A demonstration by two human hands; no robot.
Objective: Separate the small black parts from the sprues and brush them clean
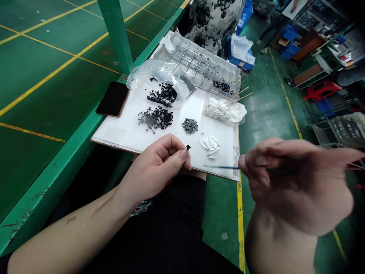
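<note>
My left hand pinches a tiny black part between thumb and forefinger, above the near edge of a white board. My right hand is blurred at the right, off the board, and holds a thin blue-handled tool whose fine tip points at the board's right edge. On the board lie two clusters of black moulded parts, a small heap of black beads or rings, and a crumpled white cloth.
A clear compartment tray with black bits, a plastic bag, and a clear box of white cloth with wooden sticks stand at the board's far side. A phone lies on the green bench. A person in floral clothing is beyond.
</note>
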